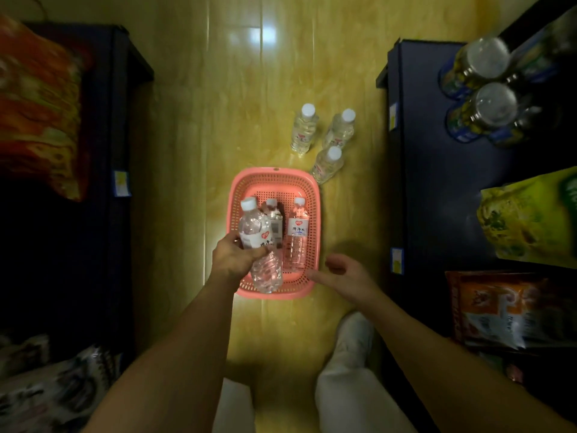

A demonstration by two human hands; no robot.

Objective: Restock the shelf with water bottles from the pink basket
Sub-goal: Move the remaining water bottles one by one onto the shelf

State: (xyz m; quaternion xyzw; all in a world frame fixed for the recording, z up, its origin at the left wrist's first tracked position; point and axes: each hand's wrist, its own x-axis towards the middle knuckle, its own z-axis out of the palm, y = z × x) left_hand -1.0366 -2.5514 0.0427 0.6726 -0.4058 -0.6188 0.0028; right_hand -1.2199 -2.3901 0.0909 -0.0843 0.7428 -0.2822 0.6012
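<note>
A pink basket (312, 195) sits on the yellow floor between two dark shelves. My left hand (232, 256) grips a clear water bottle (257, 235) by its middle, lifted above the basket's left side. Two more water bottles lie inside the basket, one (296, 235) on the right and one (274, 218) partly hidden behind the held bottle. My right hand (342, 271) hovers beside the basket's near right corner, fingers relaxed, holding nothing. The dark shelf (437, 170) on the right has bare space on its lower level.
Three water bottles (326, 137) stand on the floor just beyond the basket. Large bottles (480, 85) and snack bags (530, 220) fill the right shelf's higher levels. A dark shelf (103, 151) with bagged goods stands on the left. My white-trousered legs (349, 370) are below.
</note>
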